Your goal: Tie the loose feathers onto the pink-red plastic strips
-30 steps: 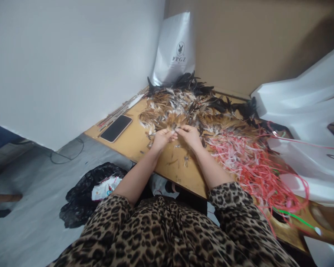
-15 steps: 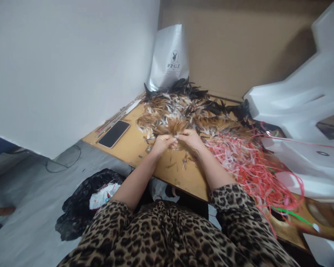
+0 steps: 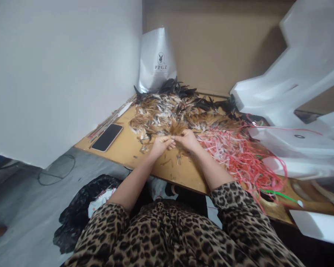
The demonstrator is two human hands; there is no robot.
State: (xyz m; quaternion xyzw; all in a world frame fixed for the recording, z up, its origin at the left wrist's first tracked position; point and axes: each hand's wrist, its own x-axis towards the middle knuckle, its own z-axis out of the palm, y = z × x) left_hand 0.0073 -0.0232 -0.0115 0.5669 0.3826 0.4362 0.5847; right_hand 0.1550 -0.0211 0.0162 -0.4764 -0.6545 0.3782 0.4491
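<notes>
At the near edge of a wooden bench, a person in a leopard-print garment worked both hands into a heap of feathers. Brown, white and black, the heap spread from the middle of the bench to its far corner, where a white paper bag stood against the wall. A tangle of red and pink strips lay just beside the feathers toward the right end, running to the near right corner, with white foam pieces piled beyond it. A dark phone rested face up near the left edge, well apart from the hands, beside a few thin sticks. On the floor below the bench lay a black plastic bag.

The left hand and the right hand met fingertip to fingertip, fingers curled in and apparently pinching a small tuft of brown feathers at the near fringe of the heap, though the grip itself was too small to make out clearly.
</notes>
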